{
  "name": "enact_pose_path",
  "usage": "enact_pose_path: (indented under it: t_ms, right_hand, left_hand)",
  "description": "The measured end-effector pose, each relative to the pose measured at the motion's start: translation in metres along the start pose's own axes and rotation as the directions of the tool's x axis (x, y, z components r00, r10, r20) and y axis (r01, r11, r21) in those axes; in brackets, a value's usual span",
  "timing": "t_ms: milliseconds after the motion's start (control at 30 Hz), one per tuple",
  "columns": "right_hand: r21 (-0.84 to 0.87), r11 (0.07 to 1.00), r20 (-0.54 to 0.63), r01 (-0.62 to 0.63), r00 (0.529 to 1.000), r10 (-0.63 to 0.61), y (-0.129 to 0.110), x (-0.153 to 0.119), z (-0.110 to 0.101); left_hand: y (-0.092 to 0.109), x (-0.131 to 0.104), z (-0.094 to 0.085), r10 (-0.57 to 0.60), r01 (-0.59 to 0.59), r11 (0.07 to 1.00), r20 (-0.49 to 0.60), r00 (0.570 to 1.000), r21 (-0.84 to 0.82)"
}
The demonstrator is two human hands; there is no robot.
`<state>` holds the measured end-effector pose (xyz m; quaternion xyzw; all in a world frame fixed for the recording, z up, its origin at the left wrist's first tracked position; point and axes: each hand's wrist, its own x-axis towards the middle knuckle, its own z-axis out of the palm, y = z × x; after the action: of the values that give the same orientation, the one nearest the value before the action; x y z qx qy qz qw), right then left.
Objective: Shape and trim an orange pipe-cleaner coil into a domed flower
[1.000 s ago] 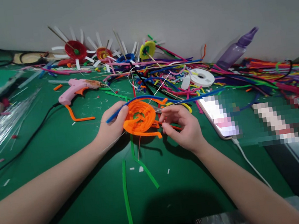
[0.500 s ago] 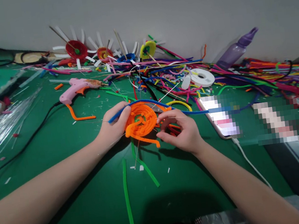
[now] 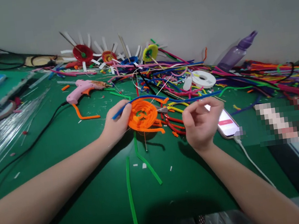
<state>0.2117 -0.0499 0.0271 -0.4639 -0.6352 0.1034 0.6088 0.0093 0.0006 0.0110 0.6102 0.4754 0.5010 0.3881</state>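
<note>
My left hand (image 3: 119, 121) pinches the rim of an orange coiled disc (image 3: 147, 127) of fuzzy pipe cleaner, with loose orange ends at its right side. A blue pipe cleaner (image 3: 158, 98) lies under my left thumb and arches over the disc's top towards the right. My right hand (image 3: 204, 123) is raised right of the disc, fingers curled, with the blue strand passing by its fingertips. Whether it grips that strand or a thin thread, I cannot tell. A thin stick (image 3: 145, 142) shows below the disc. Red-handled pliers (image 3: 175, 123) lie between the hands.
A pink glue gun (image 3: 84, 89) lies left, its cord running to the front left. Behind are several coloured discs with white strips, such as a red one (image 3: 82, 54), and heaped pipe cleaners. A spool (image 3: 203, 79), purple bottle (image 3: 237, 52) and charging phone (image 3: 226, 124) stand right.
My right hand has moved away from the disc, to the right and slightly up, uncovering the pliers. My left hand keeps its hold; the disc has tilted a little. The whole view shifted slightly.
</note>
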Motion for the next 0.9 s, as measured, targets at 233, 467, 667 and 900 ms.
enact_pose_path:
  t_ms: [233,467,667,900]
  right_hand:
    - [-0.588,0.592,0.306,0.551,0.829,-0.468,-0.001,0.008,-0.006]
    - [-0.623,0.574,0.436,0.532,0.845,-0.310,0.006,0.004,0.001]
    - [-0.658,0.578,0.406,0.483,0.874,-0.267,0.009,0.004,0.001]
    - [-0.598,0.644,0.442,0.478,0.866,-0.232,0.012,0.003,0.001]
  left_hand:
    - [-0.003,-0.004,-0.001,0.067,-0.068,0.995,0.014,0.998,0.074]
    - [-0.006,-0.007,-0.002,0.235,-0.262,0.935,0.134,0.963,0.239]
    - [-0.005,-0.007,-0.002,0.237,-0.268,0.933,0.152,0.960,0.239]
    - [-0.003,-0.007,-0.001,0.200,-0.242,0.941,0.186,0.962,0.237]
